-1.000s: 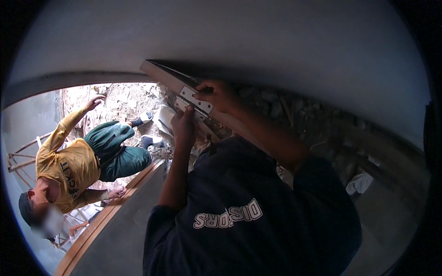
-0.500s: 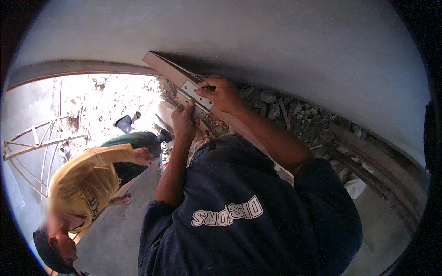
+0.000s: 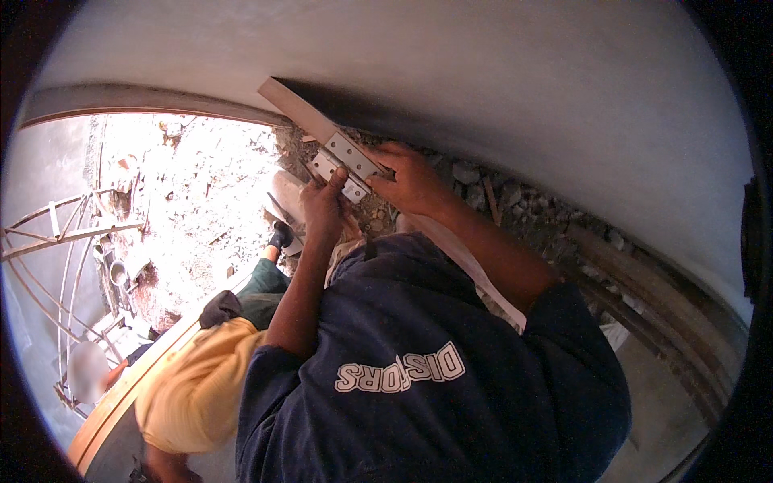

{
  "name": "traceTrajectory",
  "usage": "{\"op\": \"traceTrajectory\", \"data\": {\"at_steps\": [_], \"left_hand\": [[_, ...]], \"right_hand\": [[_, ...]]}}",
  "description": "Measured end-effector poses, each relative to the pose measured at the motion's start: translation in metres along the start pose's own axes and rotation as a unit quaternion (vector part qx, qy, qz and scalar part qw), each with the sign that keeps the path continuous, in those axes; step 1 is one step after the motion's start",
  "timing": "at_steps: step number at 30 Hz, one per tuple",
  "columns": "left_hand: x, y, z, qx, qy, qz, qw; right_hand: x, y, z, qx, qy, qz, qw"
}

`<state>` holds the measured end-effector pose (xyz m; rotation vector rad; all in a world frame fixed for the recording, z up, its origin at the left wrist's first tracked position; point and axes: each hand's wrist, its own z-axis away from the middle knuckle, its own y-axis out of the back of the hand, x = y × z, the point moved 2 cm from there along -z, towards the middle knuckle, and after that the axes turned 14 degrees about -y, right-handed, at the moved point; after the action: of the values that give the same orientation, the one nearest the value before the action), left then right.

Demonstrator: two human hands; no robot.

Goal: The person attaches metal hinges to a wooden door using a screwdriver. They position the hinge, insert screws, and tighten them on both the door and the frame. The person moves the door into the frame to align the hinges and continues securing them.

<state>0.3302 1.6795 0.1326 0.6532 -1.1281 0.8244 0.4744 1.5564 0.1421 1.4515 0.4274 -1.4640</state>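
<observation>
The hinge (image 3: pixel 349 154) lies against a board (image 3: pixel 298 111), rubble (image 3: pixel 523 211) and co-worker (image 3: pixel 193 386) nearby.

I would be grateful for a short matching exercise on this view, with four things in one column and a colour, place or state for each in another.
Things:
1. hinge
2. co-worker's shirt
3. wearer's shirt
4. rubble

Descriptions:
A. dark blue with white print
B. lying in loose pieces beside the grey wall
C. silver, with round holes, touched by the left hand
D. yellow

Pairs: 1-C, 2-D, 3-A, 4-B
</observation>
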Motion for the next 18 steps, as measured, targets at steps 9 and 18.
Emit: {"op": "traceTrajectory", "data": {"at_steps": [9,18], "left_hand": [[0.004,0.0,0.001,-0.008,0.016,0.013,1.0],[0.005,0.004,-0.001,-0.013,0.029,-0.03,0.999]], "right_hand": [[-0.002,-0.001,-0.003,0.008,-0.098,-0.05,0.994],[-0.01,-0.025,-0.06,0.008,-0.143,-0.11,0.984]]}}
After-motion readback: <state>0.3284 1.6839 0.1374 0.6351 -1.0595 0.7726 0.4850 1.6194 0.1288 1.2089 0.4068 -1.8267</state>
